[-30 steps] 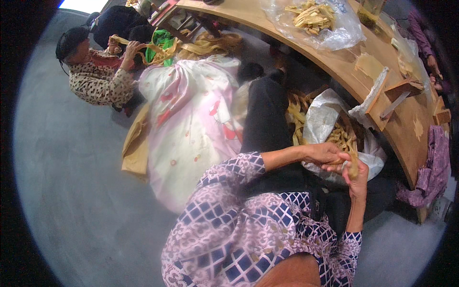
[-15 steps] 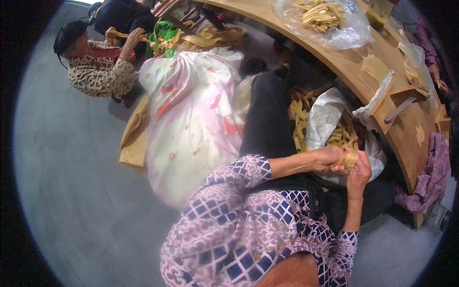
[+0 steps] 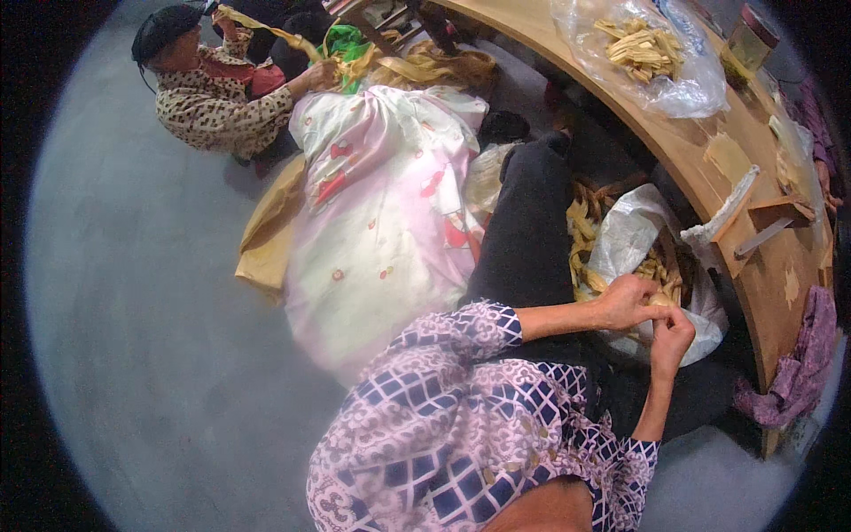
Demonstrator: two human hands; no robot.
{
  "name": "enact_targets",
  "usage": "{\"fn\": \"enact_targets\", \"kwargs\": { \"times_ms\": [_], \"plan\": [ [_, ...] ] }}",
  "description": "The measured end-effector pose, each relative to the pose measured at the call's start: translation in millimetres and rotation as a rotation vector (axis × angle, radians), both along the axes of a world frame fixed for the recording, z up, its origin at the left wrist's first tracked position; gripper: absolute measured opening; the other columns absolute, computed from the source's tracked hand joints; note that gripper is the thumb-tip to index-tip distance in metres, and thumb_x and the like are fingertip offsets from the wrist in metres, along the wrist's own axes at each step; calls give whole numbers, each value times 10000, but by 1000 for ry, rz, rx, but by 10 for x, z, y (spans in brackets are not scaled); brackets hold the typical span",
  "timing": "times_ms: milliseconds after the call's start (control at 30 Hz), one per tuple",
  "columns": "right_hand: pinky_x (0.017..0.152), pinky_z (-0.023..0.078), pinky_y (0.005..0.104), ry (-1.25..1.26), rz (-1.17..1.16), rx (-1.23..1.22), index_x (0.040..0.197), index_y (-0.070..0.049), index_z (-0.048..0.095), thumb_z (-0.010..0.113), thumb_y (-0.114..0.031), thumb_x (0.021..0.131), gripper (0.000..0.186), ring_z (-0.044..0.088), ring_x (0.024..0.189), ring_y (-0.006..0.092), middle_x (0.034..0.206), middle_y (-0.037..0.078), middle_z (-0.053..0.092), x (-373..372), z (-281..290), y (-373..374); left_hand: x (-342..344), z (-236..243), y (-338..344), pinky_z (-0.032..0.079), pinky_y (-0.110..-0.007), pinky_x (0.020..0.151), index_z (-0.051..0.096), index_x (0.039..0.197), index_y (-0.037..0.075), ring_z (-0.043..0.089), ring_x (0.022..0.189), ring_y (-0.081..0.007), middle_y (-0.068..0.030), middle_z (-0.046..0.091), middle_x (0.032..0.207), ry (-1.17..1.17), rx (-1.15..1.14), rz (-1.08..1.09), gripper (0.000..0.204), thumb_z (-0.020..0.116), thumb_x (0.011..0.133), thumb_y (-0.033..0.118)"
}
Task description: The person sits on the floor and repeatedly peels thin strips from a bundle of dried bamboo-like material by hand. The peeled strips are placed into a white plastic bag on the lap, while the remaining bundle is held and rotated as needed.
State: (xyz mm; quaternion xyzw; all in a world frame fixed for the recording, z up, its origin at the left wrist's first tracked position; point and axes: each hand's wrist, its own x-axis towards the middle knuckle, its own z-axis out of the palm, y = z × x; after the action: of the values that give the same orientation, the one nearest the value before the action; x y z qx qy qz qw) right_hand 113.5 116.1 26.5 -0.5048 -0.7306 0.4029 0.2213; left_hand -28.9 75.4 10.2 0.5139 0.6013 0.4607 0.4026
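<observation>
My left hand [image 3: 623,303] and my right hand [image 3: 672,339] meet over an open white sack [image 3: 622,232]. Pinched between their fingertips is a small yellowish strip [image 3: 660,301], mostly covered by the fingers. Loose tan strips [image 3: 667,268] of the same look fill the sack just beyond my hands. More yellowish strips [image 3: 582,226] lie on the sack's left side, by my dark trouser leg [image 3: 532,222].
A wooden table [image 3: 651,146] runs along the right, bearing a clear plastic bag [image 3: 696,93] with folded strips [image 3: 640,49], a jar [image 3: 752,43] and a wooden bracket [image 3: 771,213]. Purple cloth [image 3: 798,363] hangs nearby. Left are a large printed cloth bundle [image 3: 372,239] and a person [image 3: 217,106] handling long strips.
The wound strip showing between my hands is now mostly hidden by my fingers, which pinch closer together. The person at upper left has raised one hand, stretching a strip. The whole view has shifted.
</observation>
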Motion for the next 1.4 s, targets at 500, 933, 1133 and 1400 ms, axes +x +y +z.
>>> {"fn": "enact_targets", "kwargs": {
  "times_ms": [500,933,1133,1400],
  "plan": [
    [465,346,190,503,-374,-57,809,12,629,616,-92,787,106,441,532,22,615,-42,536,198,-154,252,205,-94,165,282,-181,401,551,1031,58,384,488,-41,35,475,636,-859,-490,51,273,526,873,280],
    [433,259,169,547,-367,-278,783,-16,667,605,-202,837,204,357,476,4,519,-58,448,170,-402,79,0,-84,29,284,-173,493,609,853,35,368,567,-17,72,453,636,-163,-357,-257,201,530,892,215],
    [411,302,193,525,-241,-183,679,-36,634,639,-250,803,247,404,477,10,527,-46,484,240,-422,94,-65,-77,-25,288,-168,521,602,864,40,375,601,-17,68,464,666,-189,-389,-300,216,502,906,227],
    [414,247,141,921,-221,-744,877,-48,585,603,-217,826,177,339,447,-4,569,-68,421,32,-208,-55,-135,-100,37,318,-179,531,595,860,28,403,614,-27,61,497,689,-201,-329,-324,212,517,893,222]
  ]
}}
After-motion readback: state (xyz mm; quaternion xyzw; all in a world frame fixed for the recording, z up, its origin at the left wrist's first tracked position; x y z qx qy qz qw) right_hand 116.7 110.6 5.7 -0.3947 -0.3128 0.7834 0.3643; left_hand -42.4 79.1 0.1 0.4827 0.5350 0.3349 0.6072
